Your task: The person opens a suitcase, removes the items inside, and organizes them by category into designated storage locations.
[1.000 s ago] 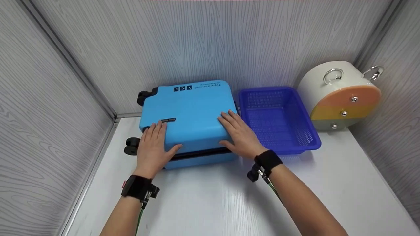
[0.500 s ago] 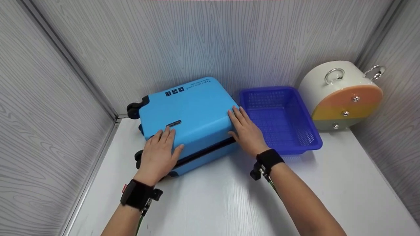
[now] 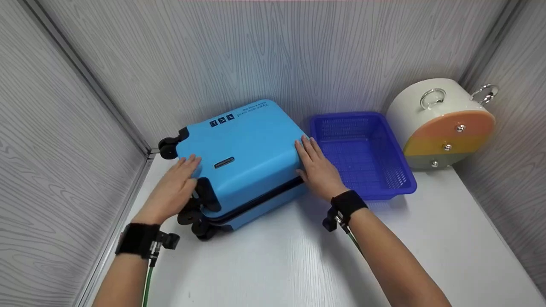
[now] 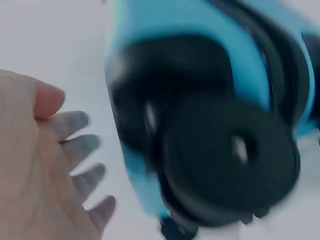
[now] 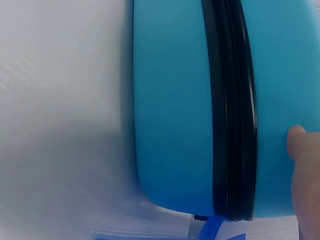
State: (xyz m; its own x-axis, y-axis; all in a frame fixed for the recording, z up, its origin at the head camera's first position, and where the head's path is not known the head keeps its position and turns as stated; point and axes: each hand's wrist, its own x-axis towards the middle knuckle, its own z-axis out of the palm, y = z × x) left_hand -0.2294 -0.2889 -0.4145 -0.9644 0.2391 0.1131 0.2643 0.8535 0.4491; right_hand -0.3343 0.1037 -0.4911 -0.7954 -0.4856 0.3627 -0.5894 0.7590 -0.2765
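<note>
A light blue hard-shell suitcase (image 3: 251,145) lies flat on the white table, turned at an angle. Its black wheels (image 3: 204,228) point left and toward the near side. My right hand (image 3: 320,170) rests on its near right corner with straight fingers; in the right wrist view the thumb (image 5: 305,155) touches the shell beside the black zipper band (image 5: 230,110). Beside the wheel end is my left hand (image 3: 172,189), fingers loosely extended. The left wrist view shows a gap between that hand (image 4: 45,160) and a large blurred wheel (image 4: 230,155).
A blue plastic basket (image 3: 362,187) stands right of the suitcase, close to it. Farther right is a rounded white cabinet (image 3: 420,100) with coloured drawers and metal ring handles. Grey wood-grain walls (image 3: 264,51) enclose the back and sides of the white table (image 3: 273,264).
The suitcase has rotated, its wheel end swinging nearer to me. My left hand has come off the top and moved left to the wheel end; my right hand has shifted slightly right.
</note>
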